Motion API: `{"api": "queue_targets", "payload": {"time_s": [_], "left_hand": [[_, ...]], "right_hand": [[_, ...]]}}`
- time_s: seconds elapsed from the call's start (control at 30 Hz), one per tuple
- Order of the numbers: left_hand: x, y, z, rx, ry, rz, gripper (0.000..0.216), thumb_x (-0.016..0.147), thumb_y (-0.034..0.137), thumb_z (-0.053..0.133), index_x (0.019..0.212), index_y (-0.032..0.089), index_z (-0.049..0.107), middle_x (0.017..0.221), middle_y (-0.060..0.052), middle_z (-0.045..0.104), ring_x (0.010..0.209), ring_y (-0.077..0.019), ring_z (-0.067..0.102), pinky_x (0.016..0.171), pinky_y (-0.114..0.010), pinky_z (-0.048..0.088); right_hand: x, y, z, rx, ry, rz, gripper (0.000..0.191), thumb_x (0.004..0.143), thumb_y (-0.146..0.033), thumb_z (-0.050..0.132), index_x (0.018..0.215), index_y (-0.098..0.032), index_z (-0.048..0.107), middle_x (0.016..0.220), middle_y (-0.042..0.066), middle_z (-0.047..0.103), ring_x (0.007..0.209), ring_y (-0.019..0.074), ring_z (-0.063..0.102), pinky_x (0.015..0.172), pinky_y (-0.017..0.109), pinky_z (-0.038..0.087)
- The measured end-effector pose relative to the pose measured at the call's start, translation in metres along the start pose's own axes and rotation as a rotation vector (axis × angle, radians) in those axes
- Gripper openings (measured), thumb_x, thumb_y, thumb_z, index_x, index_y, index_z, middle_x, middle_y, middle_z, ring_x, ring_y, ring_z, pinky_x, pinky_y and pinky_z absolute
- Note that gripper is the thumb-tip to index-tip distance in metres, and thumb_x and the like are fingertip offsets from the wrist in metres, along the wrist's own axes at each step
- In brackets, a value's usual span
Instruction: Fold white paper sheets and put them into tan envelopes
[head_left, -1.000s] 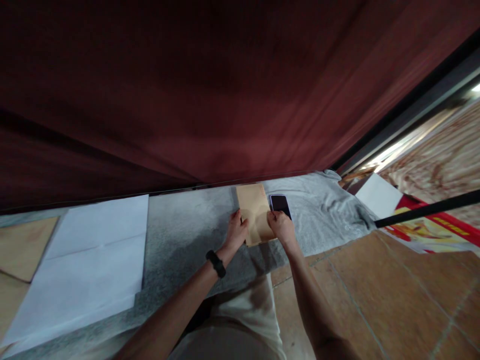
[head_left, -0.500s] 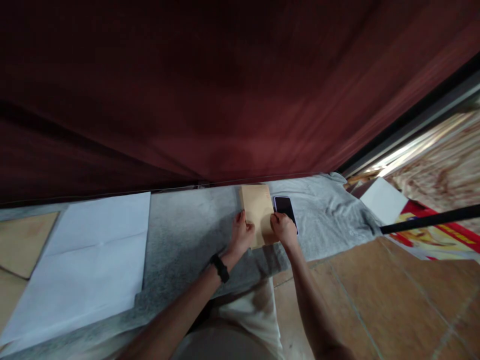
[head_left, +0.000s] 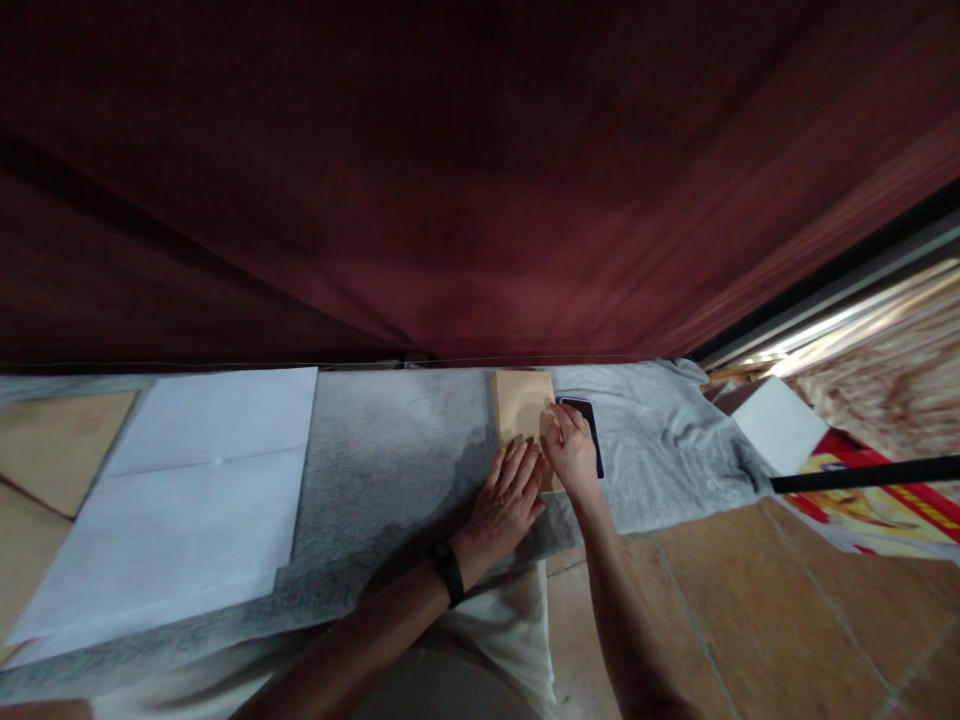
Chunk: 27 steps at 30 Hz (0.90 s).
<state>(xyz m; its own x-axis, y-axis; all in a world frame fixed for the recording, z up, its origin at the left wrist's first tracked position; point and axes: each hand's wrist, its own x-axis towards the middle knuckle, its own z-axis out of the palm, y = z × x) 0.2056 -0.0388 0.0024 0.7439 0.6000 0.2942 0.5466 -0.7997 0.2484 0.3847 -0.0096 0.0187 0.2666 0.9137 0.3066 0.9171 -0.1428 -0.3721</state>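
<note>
A tan paper packet (head_left: pixel 523 398), which looks like a stack of kraft envelopes, lies on the grey cloth (head_left: pixel 397 450). My left hand (head_left: pixel 504 508), with a black band at its wrist, rests palm down across the packet's near part, fingers spread. Along the packet's right edge, my right hand (head_left: pixel 571 455) has its fingers bent and pinched at the paper. Partly covered by that hand is a dark-screened phone (head_left: pixel 595 432), lying just right of the packet.
Large white sheets (head_left: pixel 202 500) are spread on the cloth to the left, beside flat brown paper pieces (head_left: pixel 64 435). A dark red curtain-like surface (head_left: pixel 480 250) rises behind. At right stand a white box (head_left: pixel 780 425), a black bar (head_left: pixel 862 474) and a red-yellow printed package (head_left: pixel 885 515).
My left hand has gone from gripping the packet's left edge to lying flat over its near part. My right hand has shifted slightly up along the right edge. The view has moved a little.
</note>
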Motion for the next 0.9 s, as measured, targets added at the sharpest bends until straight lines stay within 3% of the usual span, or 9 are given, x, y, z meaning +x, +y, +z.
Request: {"api": "queue_targets", "payload": {"time_s": [0.13,0.47,0.73,0.9], "left_hand": [[-0.001,-0.001,0.006,0.001,-0.037,-0.01,0.061,0.102,0.044,0.048,0.153,0.013,0.042,0.164,-0.018,0.035,0.155,-0.0317,0.027,0.127,-0.054,0.02],[-0.004,0.004,0.009,0.021,-0.062,-0.044,0.06,0.103,0.045,0.045,0.153,0.013,0.042,0.163,-0.017,0.038,0.154,-0.0321,0.029,0.124,-0.056,0.023],[-0.004,0.004,0.01,0.019,-0.076,-0.038,0.06,0.101,0.044,0.048,0.151,0.012,0.046,0.161,-0.017,0.041,0.153,-0.0323,0.031,0.125,-0.056,0.022],[-0.01,0.003,-0.003,0.012,-0.029,-0.021,0.067,0.099,0.047,0.052,0.156,0.013,0.039,0.168,-0.014,0.028,0.157,-0.032,0.02,0.126,-0.055,0.019]], "right_hand": [[0.011,-0.002,0.014,0.017,-0.049,-0.109,0.044,0.103,-0.032,0.041,0.14,-0.018,0.059,0.143,0.015,0.058,0.133,0.0269,0.052,0.113,0.045,0.041],[0.012,0.005,0.033,0.023,-0.079,-0.119,0.045,0.101,-0.031,0.044,0.142,-0.014,0.057,0.15,0.018,0.051,0.138,0.0285,0.048,0.113,0.046,0.043],[0.009,0.005,0.035,-0.002,-0.068,-0.131,0.046,0.101,-0.031,0.042,0.141,-0.014,0.056,0.152,0.019,0.048,0.14,0.0283,0.045,0.115,0.047,0.04],[0.009,-0.001,0.022,0.022,-0.029,-0.146,0.046,0.102,-0.036,0.043,0.141,-0.017,0.057,0.153,0.018,0.047,0.142,0.0292,0.043,0.116,0.05,0.04]]}}
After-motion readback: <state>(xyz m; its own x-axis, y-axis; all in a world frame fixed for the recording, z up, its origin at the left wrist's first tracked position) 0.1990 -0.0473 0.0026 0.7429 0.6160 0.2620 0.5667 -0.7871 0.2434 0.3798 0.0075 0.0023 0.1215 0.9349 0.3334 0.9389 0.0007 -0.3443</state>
